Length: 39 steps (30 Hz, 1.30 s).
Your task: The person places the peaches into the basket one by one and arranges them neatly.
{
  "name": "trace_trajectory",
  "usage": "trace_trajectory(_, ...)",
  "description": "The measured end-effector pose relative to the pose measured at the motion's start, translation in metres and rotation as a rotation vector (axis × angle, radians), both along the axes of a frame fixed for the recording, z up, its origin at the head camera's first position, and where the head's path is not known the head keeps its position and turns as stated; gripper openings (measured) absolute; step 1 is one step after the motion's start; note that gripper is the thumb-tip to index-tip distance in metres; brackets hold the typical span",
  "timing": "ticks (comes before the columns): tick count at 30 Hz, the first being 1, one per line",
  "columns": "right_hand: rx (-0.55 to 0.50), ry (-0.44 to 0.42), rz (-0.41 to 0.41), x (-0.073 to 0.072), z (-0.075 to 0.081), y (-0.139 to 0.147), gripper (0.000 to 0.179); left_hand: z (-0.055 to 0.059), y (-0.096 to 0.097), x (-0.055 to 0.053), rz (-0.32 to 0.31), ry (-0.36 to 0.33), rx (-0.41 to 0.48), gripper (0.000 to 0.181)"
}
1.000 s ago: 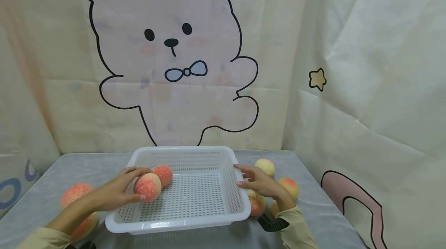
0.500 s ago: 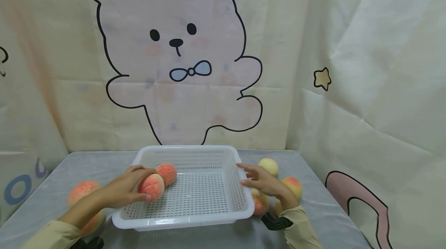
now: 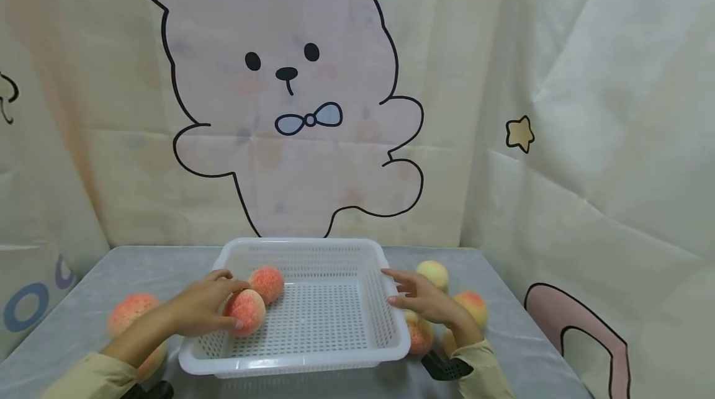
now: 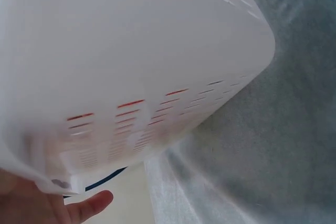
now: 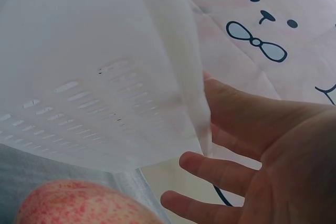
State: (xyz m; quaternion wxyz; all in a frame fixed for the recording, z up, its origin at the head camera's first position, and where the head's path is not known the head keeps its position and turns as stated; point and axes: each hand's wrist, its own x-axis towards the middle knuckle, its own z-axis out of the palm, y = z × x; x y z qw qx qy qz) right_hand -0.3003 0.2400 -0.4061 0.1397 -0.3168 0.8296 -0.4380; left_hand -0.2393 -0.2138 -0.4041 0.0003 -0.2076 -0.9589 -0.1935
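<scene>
Pinkish nearer peach (image 3: 247, 313) has sunk slightly inside the basket (image 3: 296, 363).

basket (image 3: 296, 365): glossy plastic | peaches (image 3: 246, 313): matt, speckled | tablecloth (image 3: 167, 262): soft cloth | backdrop (image 3: 436, 200): creased cloth

Two peaches (image 3: 245, 313) at left inside the basket (image 3: 324, 318), two more peaches (image 3: 131, 312) left of it, apparently four peaches (image 3: 420, 332) right.

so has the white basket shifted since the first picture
No: against the printed bear in the head view, the white basket lines up as before; only the whole view slid.
</scene>
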Motion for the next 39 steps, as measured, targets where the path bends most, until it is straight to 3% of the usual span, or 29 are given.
trace_trajectory(14,0.006,-0.015,0.013,0.002,-0.006,0.005,0.068,-0.005,0.015,-0.004,0.048,-0.026,-0.093,0.059)
trace_trajectory(19,-0.008,-0.019,0.034,0.0,-0.007,0.005,0.068,-0.005,0.014,-0.005,0.029,-0.013,-0.081,0.058)
trace_trajectory(23,-0.012,-0.019,0.037,-0.001,-0.008,0.004,0.068,-0.002,0.007,-0.003,-0.004,-0.02,-0.001,0.057)
trace_trajectory(27,-0.021,-0.036,0.034,0.0,-0.009,0.003,0.068,0.007,-0.006,0.005,-0.005,-0.023,0.116,0.058)
trace_trajectory(33,-0.04,-0.028,0.05,-0.001,-0.003,0.002,0.069,0.028,-0.045,0.02,0.09,0.066,0.227,0.056)
trace_trajectory(36,-0.026,-0.028,0.041,-0.003,-0.002,0.003,0.069,0.029,-0.072,0.029,0.135,0.095,0.247,0.055)
trace_trajectory(39,-0.019,-0.024,0.034,-0.005,-0.002,0.002,0.069,0.021,-0.1,0.036,0.187,0.089,0.267,0.055)
